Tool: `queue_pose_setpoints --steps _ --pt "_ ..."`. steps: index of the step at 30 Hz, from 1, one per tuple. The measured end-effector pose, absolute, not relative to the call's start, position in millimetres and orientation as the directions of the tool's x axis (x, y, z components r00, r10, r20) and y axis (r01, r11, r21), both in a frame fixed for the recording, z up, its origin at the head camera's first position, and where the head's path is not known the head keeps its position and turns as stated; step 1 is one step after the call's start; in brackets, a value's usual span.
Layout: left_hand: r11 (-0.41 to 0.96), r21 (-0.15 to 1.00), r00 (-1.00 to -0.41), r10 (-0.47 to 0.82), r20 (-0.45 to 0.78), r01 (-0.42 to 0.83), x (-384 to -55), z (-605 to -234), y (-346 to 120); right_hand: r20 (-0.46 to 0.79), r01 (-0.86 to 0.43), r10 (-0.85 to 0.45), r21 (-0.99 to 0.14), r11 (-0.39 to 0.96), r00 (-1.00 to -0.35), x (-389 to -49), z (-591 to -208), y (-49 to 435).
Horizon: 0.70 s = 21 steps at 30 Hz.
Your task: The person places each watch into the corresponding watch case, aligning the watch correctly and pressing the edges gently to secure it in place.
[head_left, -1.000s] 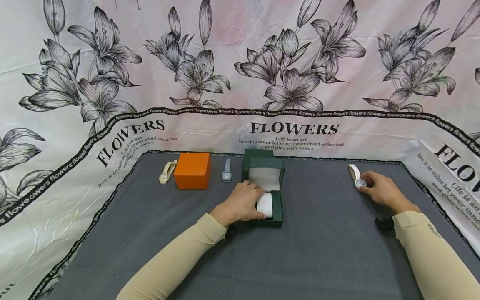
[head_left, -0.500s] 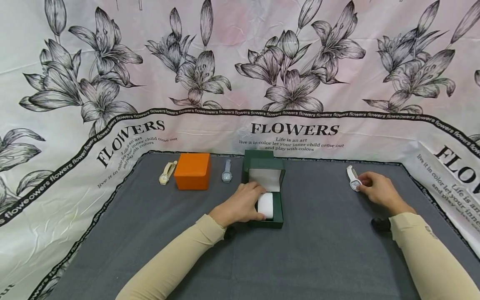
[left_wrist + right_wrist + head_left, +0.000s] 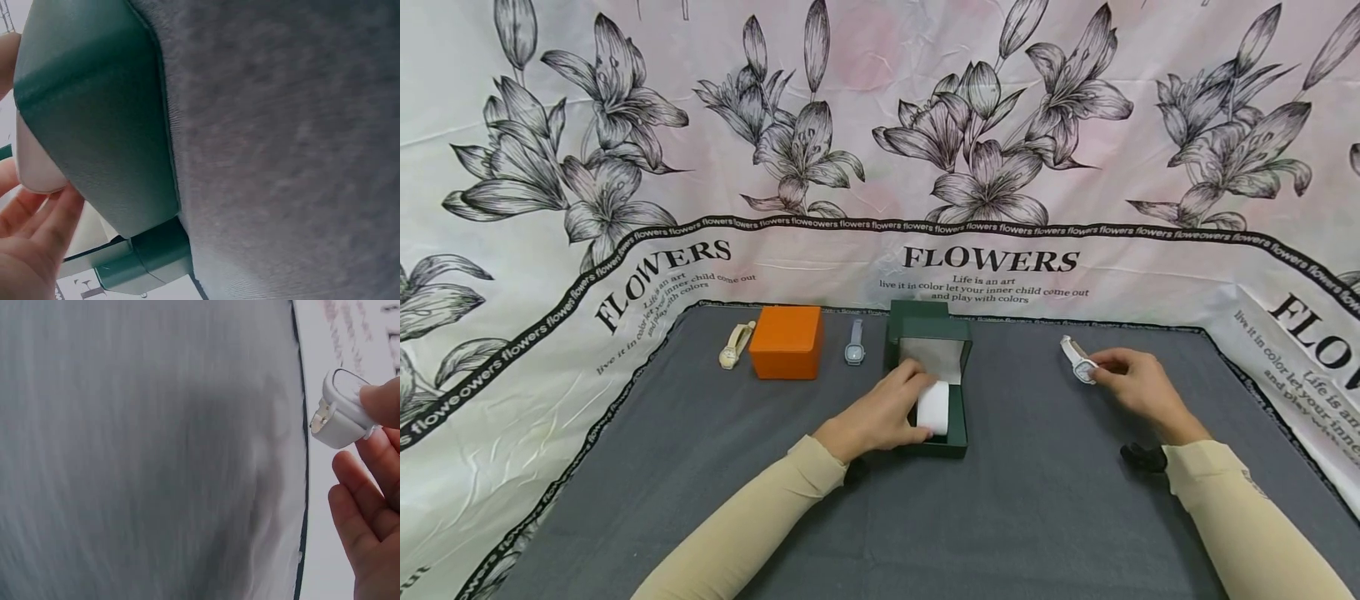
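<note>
Can't tell if home, shop or studio: just a gray worktop (image 3: 1030, 517) across the lower middle, closed in by pale cloth (image 3: 868, 187) with black flowers (image 3: 988, 179) and big letters (image 3: 991, 259) at the top and both sides.

Backdrop (image 3: 865, 67): pale sheet, pink in patches, straight ahead of me
Lilies (image 3: 988, 192): black line drawings, clustered across it
Lettering (image 3: 991, 259): FLOWERS, repeated, smaller lines beneath
Band (image 3: 925, 226): black, tiny pale words along it
Grey cloth (image 3: 1037, 517): spread flat, dark-trimmed
Light: soft
</note>
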<state>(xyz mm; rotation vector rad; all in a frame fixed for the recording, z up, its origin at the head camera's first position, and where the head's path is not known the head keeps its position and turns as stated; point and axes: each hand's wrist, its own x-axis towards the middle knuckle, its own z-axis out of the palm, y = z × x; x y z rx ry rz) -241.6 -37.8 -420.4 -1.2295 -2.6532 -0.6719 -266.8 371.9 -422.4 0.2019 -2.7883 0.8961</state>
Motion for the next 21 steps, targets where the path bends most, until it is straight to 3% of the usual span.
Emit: queue_pose_setpoints --steps 9,21 --pt "0.55 0.319 -0.636 0.676 0.372 0.772 -238.7 -419.2 -39.2 0.326 -0.302 -0.105 -0.643 0.703 -0.939 -250.1 -419.4 322.4" --pt "0.567 0.387 -0.685 0.641 0.347 0.727 -235.0 -411.6 -40.1 0.456 -0.422 -0.08 -0.724 0.545 -0.886 -222.3 -405.4 272.8"
